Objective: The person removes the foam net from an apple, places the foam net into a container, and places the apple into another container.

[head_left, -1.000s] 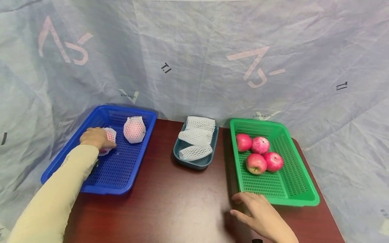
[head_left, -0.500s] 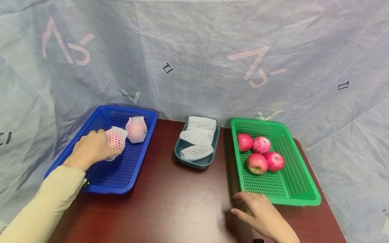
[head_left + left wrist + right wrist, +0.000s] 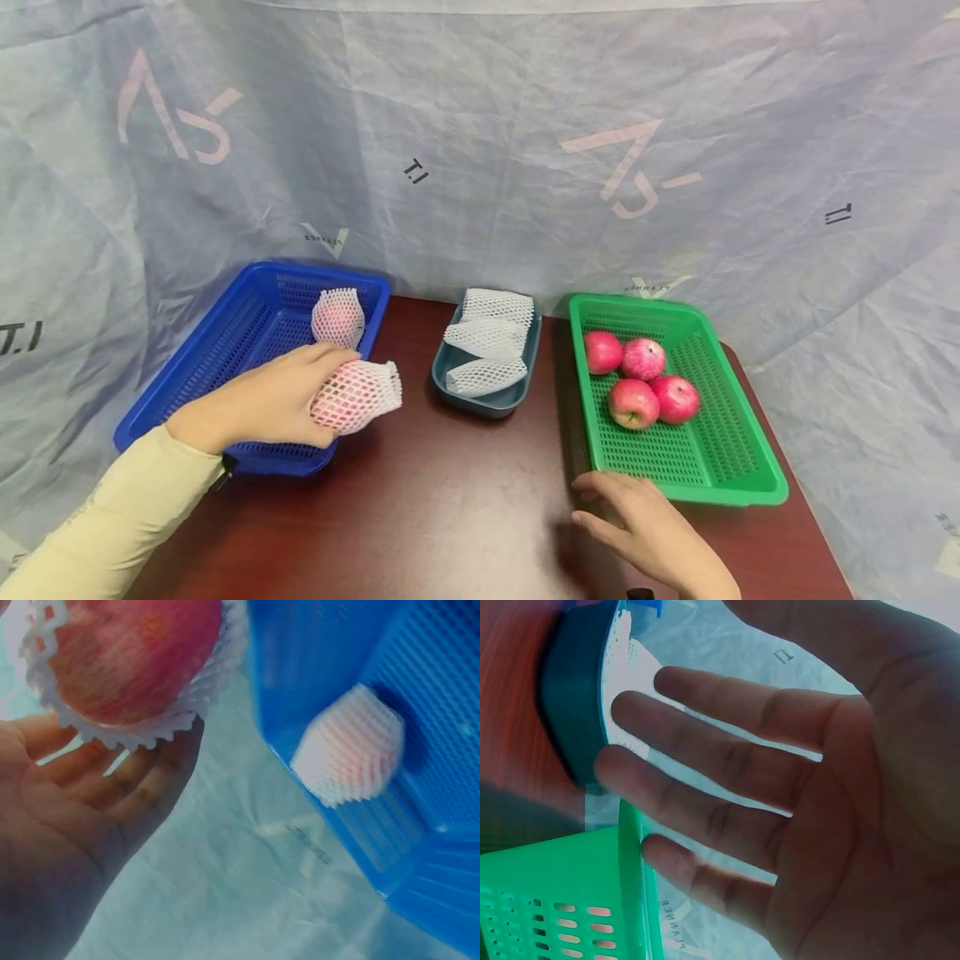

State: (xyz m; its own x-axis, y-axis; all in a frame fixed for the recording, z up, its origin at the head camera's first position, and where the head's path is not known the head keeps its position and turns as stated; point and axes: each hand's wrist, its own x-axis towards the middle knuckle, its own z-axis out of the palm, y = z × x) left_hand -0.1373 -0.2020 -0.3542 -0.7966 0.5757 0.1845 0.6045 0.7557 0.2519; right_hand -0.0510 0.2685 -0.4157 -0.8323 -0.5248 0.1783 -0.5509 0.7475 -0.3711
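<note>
Just now, the round red apple in a white foam net sleeve (image 3: 352, 396) has left the blue perforated plastic basket (image 3: 277, 463), which stands to the left of the small dark teal rectangular tray (image 3: 480, 407). One second ago it was inside this basket; now the left hand (image 3: 273, 402) holds it past the basket's right edge, in front of the tray and to its left, over the glossy reddish-brown bench (image 3: 450, 492). For the work, I judge, this means that the piece is already taken out and is being carried. The left fingers are curled round it; the right hand (image 3: 645, 527), in front of the tray and to its right, has fingers loosely apart and holds nothing.

About its look: the skin is pink-red with brownish-yellow patches, and it shows bare on the side toward the left wrist, inside the toothed edge of the net. The other end of the sleeve stands out like an unfilled collar, pointing toward the tray
</note>
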